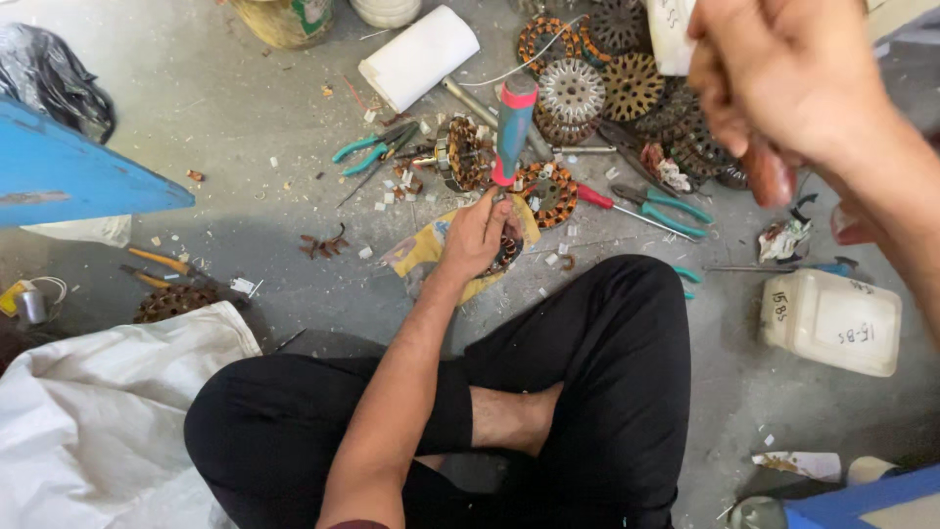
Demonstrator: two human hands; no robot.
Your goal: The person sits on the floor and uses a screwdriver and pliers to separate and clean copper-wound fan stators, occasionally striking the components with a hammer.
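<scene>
The left hand (pixel 477 235) pinches the upright screwdriver (pixel 513 127) low on its shaft over a stator (pixel 504 253) on the floor (pixel 245 118), a stiff, probably heavy part; the raised right hand (pixel 783 83) is closed around a wooden handle (pixel 769 174).

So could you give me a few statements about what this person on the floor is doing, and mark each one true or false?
1. The left hand holds a screwdriver with a teal and red handle upright against a round copper-wound motor stator. True.
2. The right hand rests flat on the floor. False: it is raised, close to the camera, gripping a dark brownish handle.
3. The person sits cross-legged in black trousers. True.
4. The white plastic canister lies on the left hand's side. False: it lies on the right hand's side.
5. Teal-handled pliers lie on the grey concrete floor. True.
</scene>
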